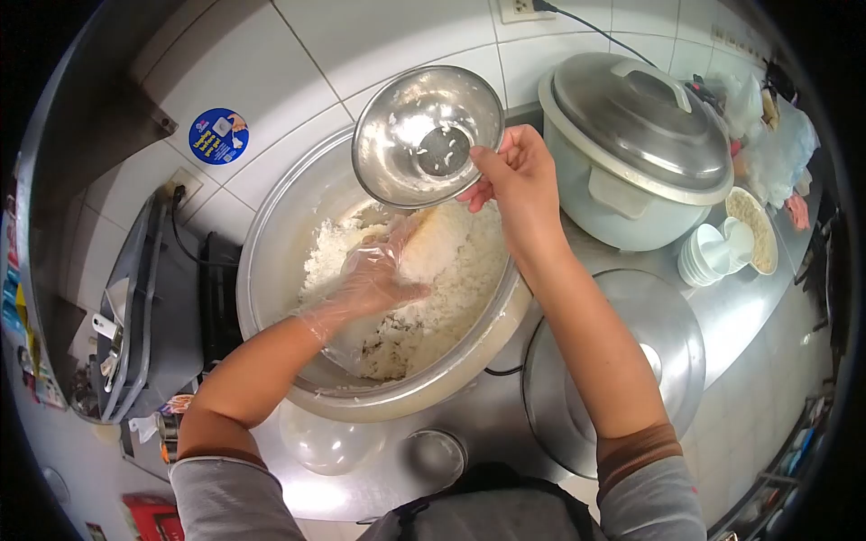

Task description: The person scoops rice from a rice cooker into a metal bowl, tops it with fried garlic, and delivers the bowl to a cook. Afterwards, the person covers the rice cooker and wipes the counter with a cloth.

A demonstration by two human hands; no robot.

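Rice (pixel 465 266) in lg pot (pixel 271 270) | L hand (pixel 372 278) (clear glove (pixel 327 316)) part-open, hold unclear | R hand (pixel 525 176) pinching metal bowl (pixel 392 135)

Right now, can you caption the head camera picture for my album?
Gloved left hand amid white rice in a large pot; bare right hand holding a tilted metal bowl.

Left hand (pixel 377 270) low, right hand (pixel 514 167) high
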